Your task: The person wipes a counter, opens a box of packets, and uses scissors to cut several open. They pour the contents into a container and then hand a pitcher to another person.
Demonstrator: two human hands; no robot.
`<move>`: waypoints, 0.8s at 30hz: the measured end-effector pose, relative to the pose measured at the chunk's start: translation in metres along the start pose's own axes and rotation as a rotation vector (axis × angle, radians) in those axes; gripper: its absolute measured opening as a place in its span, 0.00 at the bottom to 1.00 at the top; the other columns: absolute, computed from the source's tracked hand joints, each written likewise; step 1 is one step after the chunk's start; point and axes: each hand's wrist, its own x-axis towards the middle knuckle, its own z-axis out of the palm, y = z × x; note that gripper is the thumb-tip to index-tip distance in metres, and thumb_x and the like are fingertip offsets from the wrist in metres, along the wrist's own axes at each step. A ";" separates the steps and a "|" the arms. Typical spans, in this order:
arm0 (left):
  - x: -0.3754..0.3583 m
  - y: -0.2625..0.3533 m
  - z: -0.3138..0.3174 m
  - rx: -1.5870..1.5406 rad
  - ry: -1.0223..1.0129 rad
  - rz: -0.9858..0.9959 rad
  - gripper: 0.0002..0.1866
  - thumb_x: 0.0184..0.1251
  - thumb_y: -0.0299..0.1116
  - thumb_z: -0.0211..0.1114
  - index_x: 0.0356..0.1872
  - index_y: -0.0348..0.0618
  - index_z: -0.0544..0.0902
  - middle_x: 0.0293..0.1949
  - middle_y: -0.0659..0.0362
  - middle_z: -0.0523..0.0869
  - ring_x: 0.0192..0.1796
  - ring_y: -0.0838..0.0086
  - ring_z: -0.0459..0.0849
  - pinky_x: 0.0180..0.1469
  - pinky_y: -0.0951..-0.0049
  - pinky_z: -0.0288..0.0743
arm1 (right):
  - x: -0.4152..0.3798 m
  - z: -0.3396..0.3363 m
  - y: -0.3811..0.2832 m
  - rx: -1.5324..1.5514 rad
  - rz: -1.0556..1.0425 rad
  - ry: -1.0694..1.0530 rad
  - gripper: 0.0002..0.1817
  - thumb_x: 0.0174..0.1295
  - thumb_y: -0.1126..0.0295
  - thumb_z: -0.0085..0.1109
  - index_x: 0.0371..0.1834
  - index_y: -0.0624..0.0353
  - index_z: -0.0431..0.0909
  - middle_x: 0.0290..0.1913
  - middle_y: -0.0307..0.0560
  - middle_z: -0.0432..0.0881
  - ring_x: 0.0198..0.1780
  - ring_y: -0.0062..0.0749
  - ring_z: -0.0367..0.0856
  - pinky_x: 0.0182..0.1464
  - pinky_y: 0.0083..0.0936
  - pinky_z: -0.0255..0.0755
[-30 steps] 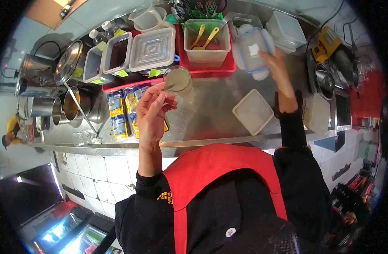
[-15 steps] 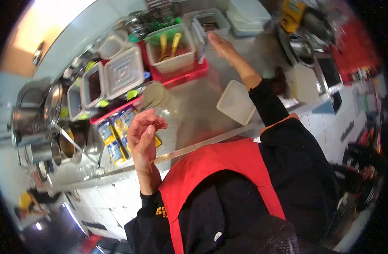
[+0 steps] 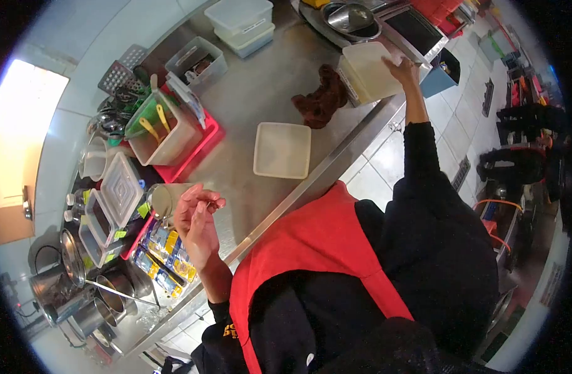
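My right hand point(image 3: 403, 70) reaches out to the right, fingers apart, right at the edge of a cream translucent plastic container point(image 3: 372, 71) near the counter's front edge. My left hand point(image 3: 198, 227) hovers above the counter's left part, its fingers loosely curled and nothing visible in them. Just behind it stands a round pale-topped tub point(image 3: 167, 198), with blue and yellow packets point(image 3: 164, 255) beside it. Between my hands, a square whitish plastic lid point(image 3: 283, 150) lies flat. A crumpled brown cloth point(image 3: 321, 96) rests left of the container.
A tub with yellow-handled utensils point(image 3: 164, 134) stands on a red tray point(image 3: 214, 134). Clear boxes point(image 3: 242, 25) are stacked at the back. Metal pots point(image 3: 114, 293) stand at far left, and a metal bowl point(image 3: 351, 19) at back right. A blue-grey bin point(image 3: 441, 78) is beyond the counter end.
My right hand has moved from over the back of the counter to the cream container. The view has turned to the right. My left hand stays raised over the counter's left part.
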 end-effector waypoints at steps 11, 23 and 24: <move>0.027 -0.042 0.037 -0.002 -0.050 -0.192 0.15 0.61 0.29 0.56 0.48 0.36 0.73 0.35 0.56 0.80 0.36 0.73 0.78 0.40 0.73 0.71 | 0.014 -0.002 0.048 0.523 0.352 -0.199 0.32 0.49 0.45 0.59 0.43 0.67 0.75 0.33 0.52 0.80 0.31 0.34 0.80 0.31 0.28 0.75; 0.025 -0.067 0.035 -0.002 0.071 -0.237 0.15 0.61 0.32 0.57 0.48 0.37 0.74 0.33 0.55 0.79 0.37 0.70 0.78 0.40 0.69 0.71 | 0.010 -0.016 0.052 0.653 0.387 -0.591 0.31 0.43 0.51 0.67 0.47 0.59 0.72 0.38 0.45 0.78 0.37 0.33 0.77 0.31 0.27 0.72; 0.025 -0.068 0.034 0.005 0.080 -0.248 0.15 0.61 0.32 0.57 0.47 0.37 0.74 0.33 0.56 0.79 0.37 0.71 0.78 0.39 0.69 0.72 | 0.017 -0.016 0.056 0.575 0.360 -0.622 0.32 0.43 0.52 0.67 0.49 0.59 0.70 0.40 0.45 0.77 0.38 0.31 0.77 0.32 0.26 0.72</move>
